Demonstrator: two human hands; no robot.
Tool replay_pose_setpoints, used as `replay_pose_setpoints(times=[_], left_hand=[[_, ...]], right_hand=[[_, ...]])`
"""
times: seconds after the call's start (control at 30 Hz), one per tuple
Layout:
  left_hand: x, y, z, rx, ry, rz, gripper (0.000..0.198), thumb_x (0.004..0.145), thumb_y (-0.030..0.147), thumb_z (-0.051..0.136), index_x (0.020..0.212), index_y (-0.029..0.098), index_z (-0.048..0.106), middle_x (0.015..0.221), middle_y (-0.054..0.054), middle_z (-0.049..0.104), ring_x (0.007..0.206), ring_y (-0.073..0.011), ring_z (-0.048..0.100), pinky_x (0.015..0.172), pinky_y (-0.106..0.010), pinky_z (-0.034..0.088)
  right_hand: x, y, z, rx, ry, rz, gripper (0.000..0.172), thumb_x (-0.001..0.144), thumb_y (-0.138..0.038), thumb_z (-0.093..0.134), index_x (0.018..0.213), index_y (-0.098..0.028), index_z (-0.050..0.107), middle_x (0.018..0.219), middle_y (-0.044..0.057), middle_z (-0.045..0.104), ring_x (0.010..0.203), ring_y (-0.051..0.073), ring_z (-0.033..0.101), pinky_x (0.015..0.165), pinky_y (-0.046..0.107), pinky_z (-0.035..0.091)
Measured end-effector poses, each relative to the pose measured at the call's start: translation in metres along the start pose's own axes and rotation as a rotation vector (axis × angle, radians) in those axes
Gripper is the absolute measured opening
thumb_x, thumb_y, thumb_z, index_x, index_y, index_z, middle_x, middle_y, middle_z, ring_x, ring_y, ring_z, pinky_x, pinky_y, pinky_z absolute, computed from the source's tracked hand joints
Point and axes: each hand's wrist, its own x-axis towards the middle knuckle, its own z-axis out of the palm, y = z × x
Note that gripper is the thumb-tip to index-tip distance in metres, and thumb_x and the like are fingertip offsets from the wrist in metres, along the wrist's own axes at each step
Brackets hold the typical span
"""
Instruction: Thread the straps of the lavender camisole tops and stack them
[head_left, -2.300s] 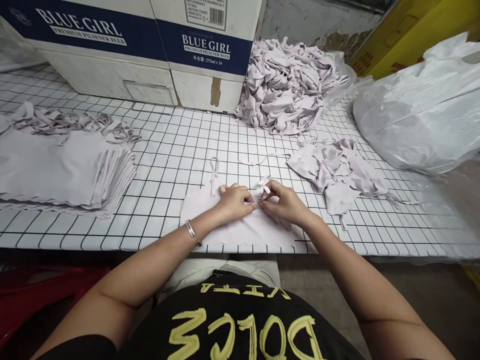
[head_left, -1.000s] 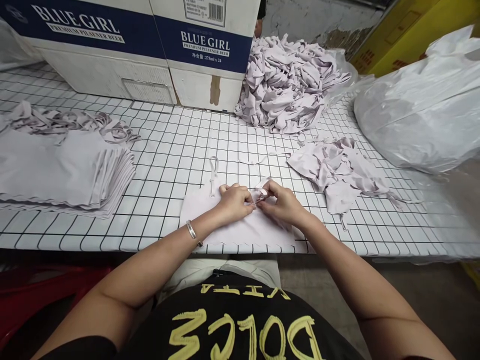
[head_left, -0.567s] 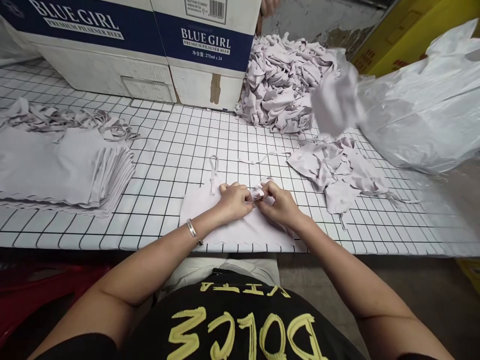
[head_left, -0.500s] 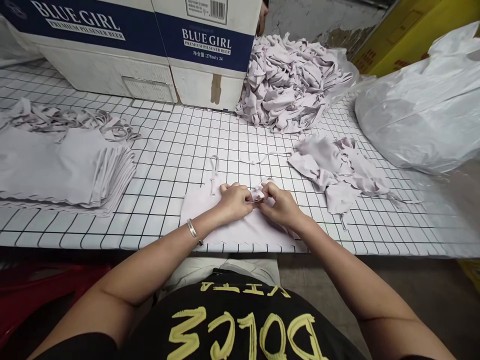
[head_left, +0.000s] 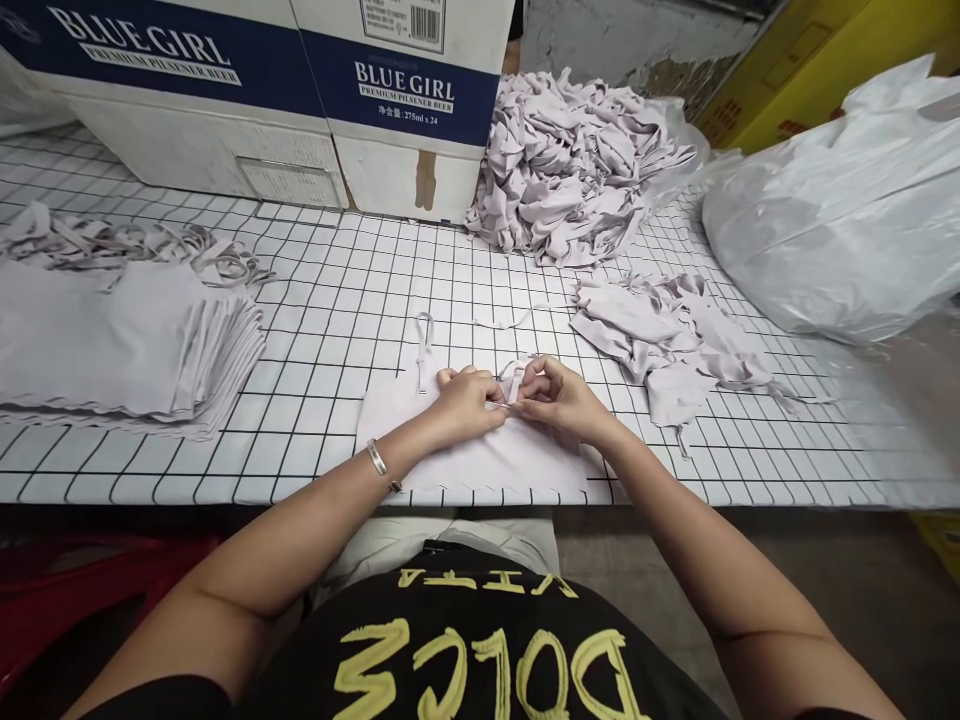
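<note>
A pale pink camisole [head_left: 480, 465] lies flat at the table's front edge, one thin strap [head_left: 424, 340] pointing away from me. My left hand [head_left: 469, 405] rests on its upper part, thumb and fingers pinched on the cloth near the other strap. Close beside it, my right hand [head_left: 559, 400] pinches the same spot with thumb and forefinger. Between the hands a short loop of the second strap [head_left: 514, 375] stands up. The fingers hide just what is pinched at the strap's base.
Stacked camisoles [head_left: 97, 330] lie at left. A Blue Girl beer carton [head_left: 405, 150] stands behind. A big heap of pink garments [head_left: 570, 165], a smaller pile [head_left: 660, 335] and a white plastic bag [head_left: 825, 220] are at right. The table [head_left: 352, 300] has a checked cover.
My right fingers have shifted slightly and opened out a little, with thumb and forefinger now at the strap's base. The left hand keeps its pinch. The view has shifted slightly.
</note>
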Motion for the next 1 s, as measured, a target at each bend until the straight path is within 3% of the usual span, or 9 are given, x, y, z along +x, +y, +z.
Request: replay_pose_setpoints(times=[0.37,0.6,0.73,0.83,1.0], left_hand=[[-0.001,0.001,-0.003,-0.096,0.022,-0.012,0.008,0.077,0.028,0.068,0.072,0.021,0.065,0.091,0.002,0.07,0.104,-0.0221,0.055,0.097,-0.044,0.022],[0.001,-0.003,0.003,-0.043,0.057,0.007,0.02,0.08,0.031,0.067,0.067,0.018,0.059,0.082,0.001,0.066,0.095,-0.0202,0.055,0.09,-0.041,0.025],[0.001,-0.004,0.004,-0.036,0.055,0.033,0.017,0.08,0.032,0.066,0.07,0.019,0.06,0.085,0.002,0.067,0.097,-0.0202,0.055,0.09,-0.04,0.025],[0.0,-0.004,0.005,-0.01,0.043,0.046,0.016,0.08,0.033,0.064,0.071,0.02,0.061,0.087,0.001,0.068,0.098,-0.0214,0.055,0.09,-0.041,0.025],[-0.002,-0.003,0.004,-0.029,0.043,0.038,0.013,0.08,0.032,0.063,0.074,0.021,0.063,0.09,0.001,0.068,0.101,-0.0223,0.054,0.092,-0.042,0.024]], right_hand=[[0.001,0.004,0.006,0.141,0.12,-0.034,0.046,0.067,-0.025,0.08,0.082,-0.023,0.037,0.071,-0.003,0.066,0.064,0.012,0.061,0.065,0.028,0.047],[-0.001,0.011,0.027,0.211,0.311,-0.102,0.051,0.065,-0.027,0.081,0.077,-0.024,0.031,0.07,-0.005,0.063,0.057,0.01,0.054,0.054,0.025,0.041],[-0.001,0.002,0.016,0.249,0.176,-0.004,0.048,0.065,-0.028,0.082,0.089,-0.023,0.041,0.076,-0.003,0.066,0.065,0.011,0.06,0.062,0.027,0.046],[0.0,-0.007,0.007,0.237,0.089,0.102,0.054,0.062,-0.027,0.084,0.101,-0.023,0.046,0.078,-0.003,0.066,0.066,0.012,0.061,0.062,0.027,0.047],[0.003,-0.006,0.004,0.206,0.083,0.134,0.058,0.059,-0.026,0.085,0.1,-0.024,0.046,0.073,-0.005,0.065,0.061,0.012,0.06,0.057,0.027,0.046]])
